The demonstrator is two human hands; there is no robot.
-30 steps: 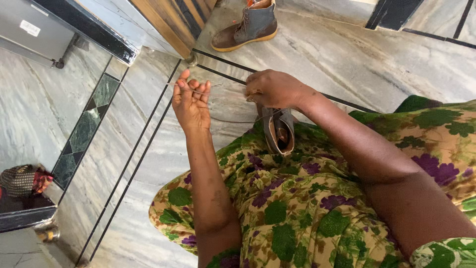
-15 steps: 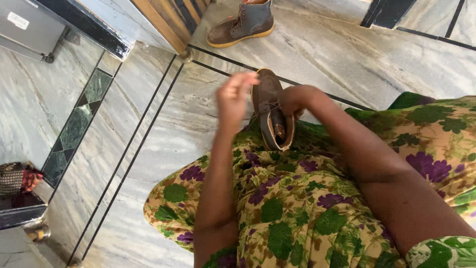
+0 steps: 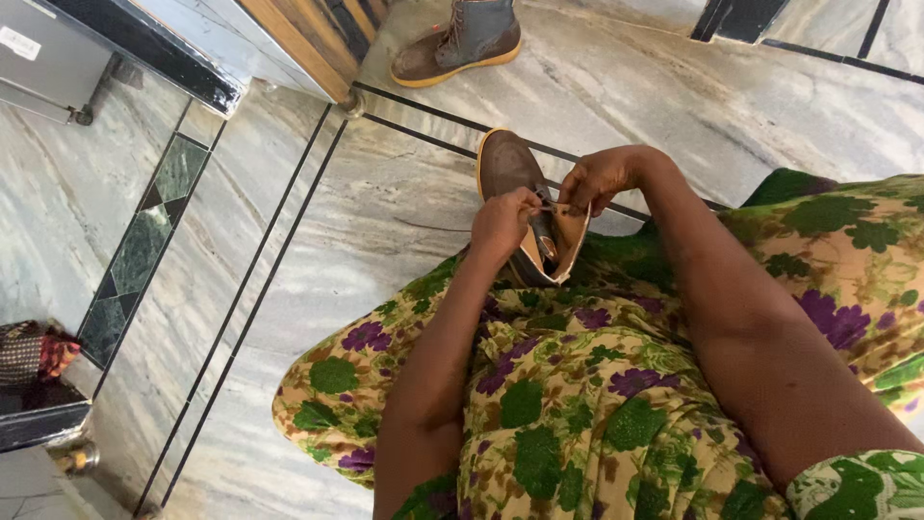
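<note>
A brown ankle boot with a tan sole rests on my lap, toe pointing away, over a green and yellow flowered dress. My left hand grips the left side of the boot's opening, fingers pinched near the lacing. My right hand pinches the right side of the opening, at the same spot. A thin lace seems to run between the two hands; it is too small to make out clearly.
A second matching boot stands on the marble floor at the top. A wooden door frame and a grey metal box sit top left. A dark low object with a striped cloth lies at the left edge.
My left hand, open and raised a second ago, has come down onto the boot. Both hands now pinch at its opening, and the boot has been lifted and tipped up on my lap.
</note>
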